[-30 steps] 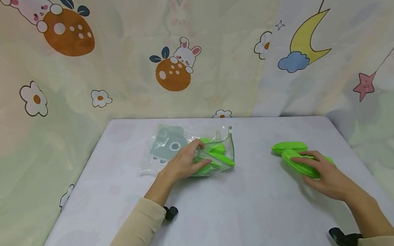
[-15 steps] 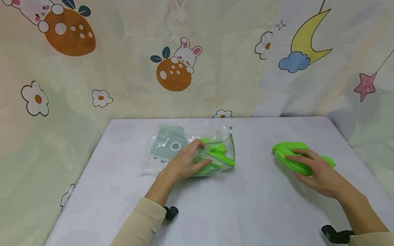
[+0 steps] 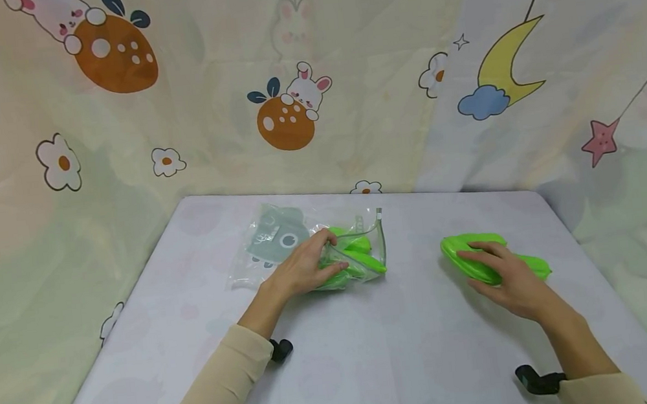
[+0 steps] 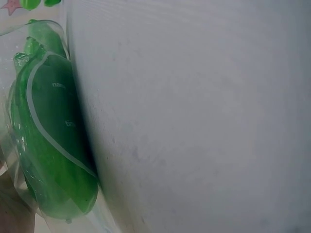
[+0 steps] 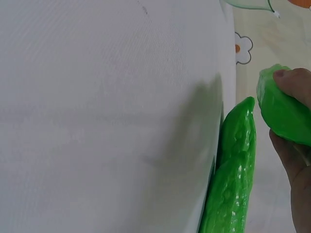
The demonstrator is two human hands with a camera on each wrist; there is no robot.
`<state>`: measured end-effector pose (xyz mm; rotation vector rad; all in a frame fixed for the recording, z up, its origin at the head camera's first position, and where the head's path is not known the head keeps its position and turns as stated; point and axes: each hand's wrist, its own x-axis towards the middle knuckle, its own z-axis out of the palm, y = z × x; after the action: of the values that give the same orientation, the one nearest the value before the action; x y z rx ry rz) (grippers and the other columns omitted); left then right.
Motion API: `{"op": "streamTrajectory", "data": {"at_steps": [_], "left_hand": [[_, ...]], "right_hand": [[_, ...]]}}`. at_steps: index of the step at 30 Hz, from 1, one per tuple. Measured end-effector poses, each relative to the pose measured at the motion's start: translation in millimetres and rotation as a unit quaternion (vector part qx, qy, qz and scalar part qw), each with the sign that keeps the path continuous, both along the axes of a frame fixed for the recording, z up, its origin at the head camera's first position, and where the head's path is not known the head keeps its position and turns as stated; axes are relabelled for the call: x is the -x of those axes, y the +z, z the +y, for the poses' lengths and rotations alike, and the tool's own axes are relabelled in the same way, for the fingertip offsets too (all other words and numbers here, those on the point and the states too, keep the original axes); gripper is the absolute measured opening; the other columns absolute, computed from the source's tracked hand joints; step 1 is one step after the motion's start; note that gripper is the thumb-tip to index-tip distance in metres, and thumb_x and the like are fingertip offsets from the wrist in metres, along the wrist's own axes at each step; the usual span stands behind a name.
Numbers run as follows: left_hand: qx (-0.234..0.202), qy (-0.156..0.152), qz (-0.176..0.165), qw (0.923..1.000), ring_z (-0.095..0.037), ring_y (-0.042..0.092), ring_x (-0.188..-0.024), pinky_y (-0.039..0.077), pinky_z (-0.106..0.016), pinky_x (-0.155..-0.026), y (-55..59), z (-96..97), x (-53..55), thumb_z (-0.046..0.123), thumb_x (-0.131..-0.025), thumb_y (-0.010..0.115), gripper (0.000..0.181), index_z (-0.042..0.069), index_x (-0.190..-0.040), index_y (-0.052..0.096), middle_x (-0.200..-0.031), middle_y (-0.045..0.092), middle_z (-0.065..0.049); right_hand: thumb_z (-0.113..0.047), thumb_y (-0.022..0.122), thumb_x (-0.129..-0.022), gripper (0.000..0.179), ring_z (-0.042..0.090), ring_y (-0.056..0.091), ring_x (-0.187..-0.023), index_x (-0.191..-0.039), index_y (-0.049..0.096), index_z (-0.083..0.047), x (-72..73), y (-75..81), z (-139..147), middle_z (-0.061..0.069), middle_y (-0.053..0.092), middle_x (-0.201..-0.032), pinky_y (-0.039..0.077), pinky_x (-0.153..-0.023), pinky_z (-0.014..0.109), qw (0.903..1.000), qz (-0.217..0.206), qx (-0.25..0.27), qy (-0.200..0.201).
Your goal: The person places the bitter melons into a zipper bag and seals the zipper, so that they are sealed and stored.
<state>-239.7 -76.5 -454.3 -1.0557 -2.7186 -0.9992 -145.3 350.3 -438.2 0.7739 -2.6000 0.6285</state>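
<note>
Near the back middle of the table lies a clear zip bag (image 3: 242,271) printed with a grey-green cartoon animal. Its mouth faces right, and several bright green bitter melons (image 4: 73,179) show inside. My left hand (image 3: 302,266) grips the bag near the mouth, thumb and fingers apart on its edges. On the right, my right hand (image 3: 516,287) holds a bumpy, glossy bitter melon (image 5: 282,111) between thumb and fingers, raised over the table. Two more bitter melons (image 5: 238,133) lie beneath it, partly covered by the hand in the head view.
The white-covered table (image 3: 362,361) stretches between the two hands. A cartoon-printed curtain (image 3: 209,109) hangs behind and along the sides. Black wrist cameras (image 3: 536,382) sit at both cuffs.
My right hand has moved left with the bitter melon in its grip, uncovering more of the one at the right. The left hand and the bag have stayed put.
</note>
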Motion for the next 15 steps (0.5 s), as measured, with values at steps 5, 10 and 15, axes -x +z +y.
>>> {"op": "streamTrajectory", "data": {"at_steps": [5, 10, 15], "left_hand": [[-0.002, -0.001, -0.003, 1.0, -0.017, 0.059, -0.104, 0.052, -0.039, -0.093, 0.3, -0.4, 0.0, 0.044, -0.095, 0.073, 0.048, 0.015, -0.126, 0.051, -0.119, 0.06, 0.002], [-0.004, -0.001, -0.003, 1.0, -0.018, 0.061, -0.108, 0.052, -0.04, -0.095, 0.8, -0.8, -0.3, 0.044, -0.095, 0.073, 0.049, 0.014, -0.126, 0.051, -0.122, 0.061, 0.001], [-0.005, -0.002, -0.006, 1.0, -0.019, 0.061, -0.11, 0.052, -0.041, -0.097, -0.7, -0.8, -1.0, 0.043, -0.096, 0.072, 0.049, 0.012, -0.127, 0.051, -0.123, 0.061, -0.001]], "right_hand": [[0.0, 0.087, -0.076, 0.063, 0.04, 0.058, -0.12, -0.134, 0.066, -0.014, 3.9, 0.2, -6.1, 0.016, 0.055, -0.139, 0.026, -0.099, 0.002, 1.0, 0.0, -0.003, -0.005], [-0.001, 0.087, -0.078, 0.063, 0.038, 0.056, -0.123, -0.135, 0.066, -0.015, 8.8, 2.5, -14.8, 0.015, 0.056, -0.138, 0.03, -0.099, 0.006, 1.0, 0.0, -0.001, -0.003], [-0.002, 0.085, -0.08, 0.061, 0.036, 0.055, -0.125, -0.136, 0.065, -0.015, 12.8, 2.8, -23.4, 0.014, 0.056, -0.139, 0.032, -0.099, 0.009, 1.0, -0.009, 0.004, -0.001]]}}
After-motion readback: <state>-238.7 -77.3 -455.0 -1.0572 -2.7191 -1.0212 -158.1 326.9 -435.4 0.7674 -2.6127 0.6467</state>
